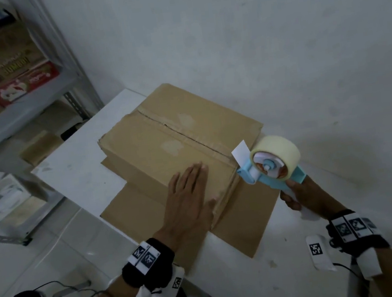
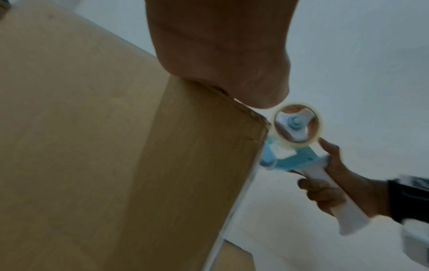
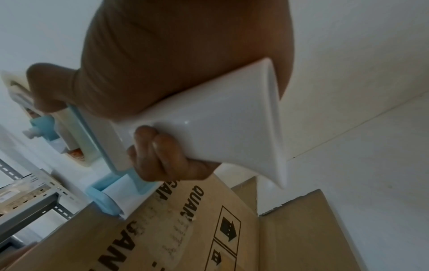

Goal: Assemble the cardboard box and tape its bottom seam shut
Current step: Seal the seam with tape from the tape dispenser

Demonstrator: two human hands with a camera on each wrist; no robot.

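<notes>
A brown cardboard box (image 1: 163,137) stands upside down on the white table (image 1: 73,169), its bottom flaps folded shut with the seam (image 1: 183,135) running across the top. My left hand (image 1: 191,194) presses flat on the near flap, fingers straight. My right hand (image 1: 295,195) grips the white handle of a blue tape dispenser (image 1: 269,166) with a clear tape roll, held at the box's near right corner. A loose end of tape (image 1: 240,153) sticks up by the seam's end. In the right wrist view my fingers (image 3: 162,154) wrap the handle (image 3: 220,132) above the box's printed side (image 3: 162,229).
The box's lower flaps (image 1: 244,219) lie spread on the table toward me. A metal shelf (image 1: 22,106) with cartons stands at the left. The white wall (image 1: 249,29) is close behind the box. A small white tag (image 1: 318,252) lies on the table near my right wrist.
</notes>
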